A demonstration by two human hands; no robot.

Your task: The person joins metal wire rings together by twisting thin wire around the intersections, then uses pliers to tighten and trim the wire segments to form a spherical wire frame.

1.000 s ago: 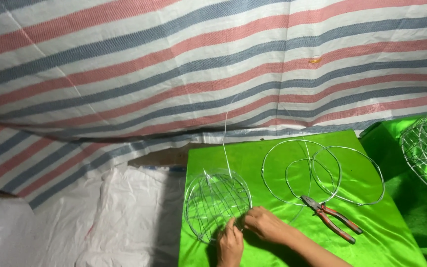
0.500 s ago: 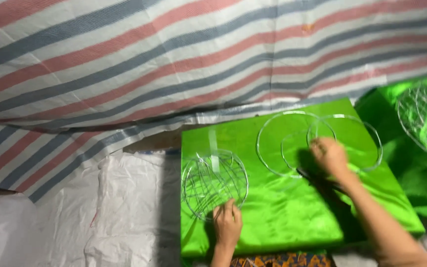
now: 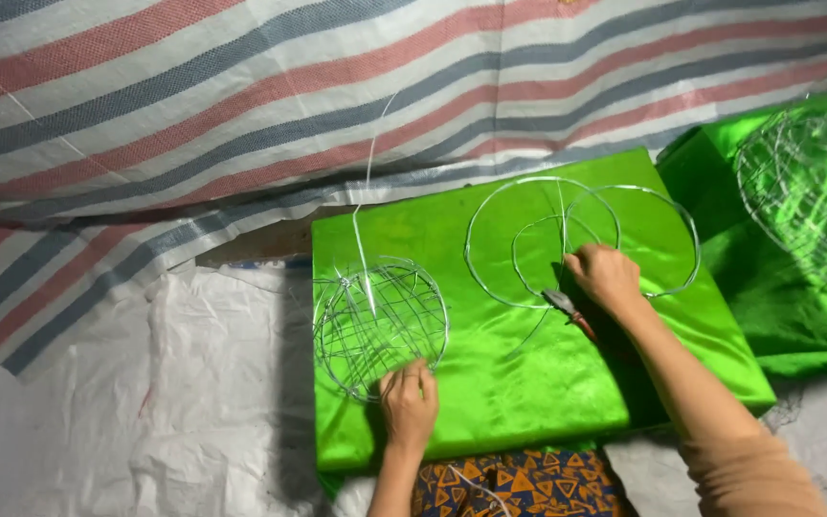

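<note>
Left hand gripping the wire cage's near rim; right hand clasping pliers beside wire rings.

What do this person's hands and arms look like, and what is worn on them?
Both hands are bare: no gloves, rings or watch show. The left hand leads into a bare forearm, no sleeve in view. The right hand also has a bare forearm, ending near the frame's edge in a pushed-up tan sleeve.

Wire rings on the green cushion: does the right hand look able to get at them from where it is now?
Probably yes. The right hand already rests among the wire rings, with pliers under it and nothing covering them. The left hand is busy at the wire cage, well clear.
</note>
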